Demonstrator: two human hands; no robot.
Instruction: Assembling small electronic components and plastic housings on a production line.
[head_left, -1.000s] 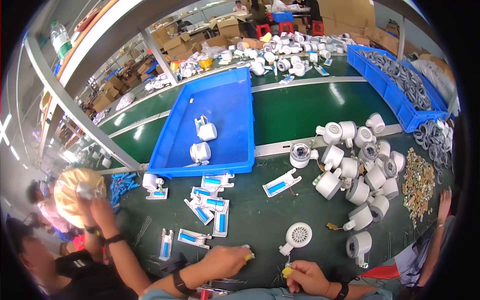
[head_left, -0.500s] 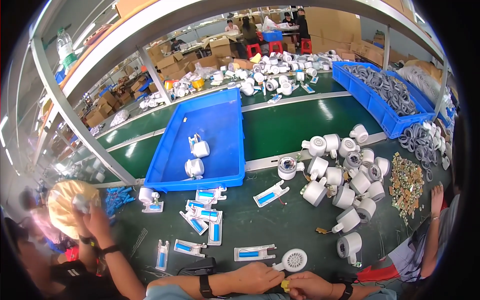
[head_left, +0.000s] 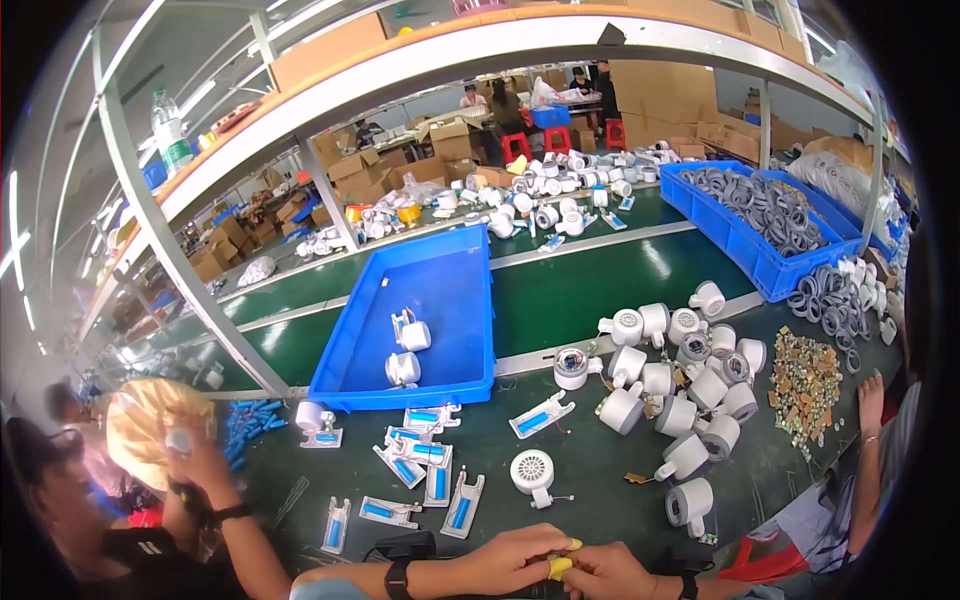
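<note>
My left hand (head_left: 518, 556) and my right hand (head_left: 612, 573) meet at the near edge of the table, fingers closed. Between their fingertips is a small yellow piece (head_left: 560, 568), its exact kind unclear. A second bit of yellow shows at a left fingertip. Just beyond the hands lies a round white fan-like unit (head_left: 531, 470), grille up, its short handle toward me and a small wire end beside it. Left of it a white holder with a blue battery cell (head_left: 461, 505) lies slanted. More such holders (head_left: 390, 512) are spread near my left forearm.
A blue tray (head_left: 490, 350) with two white units stands ahead. White housings (head_left: 675, 415) crowd the right side, beside a pile of small circuit boards (head_left: 805, 380). A blue crate (head_left: 775, 278) holds grey rings. Co-workers' arms reach in at left (head_left: 240, 530) and right (head_left: 868, 470).
The white fan-like unit has left my left hand and now lies farther off, handle toward me. A battery holder is now farther left, more upright. Both hands have closed together round the yellow piece.
</note>
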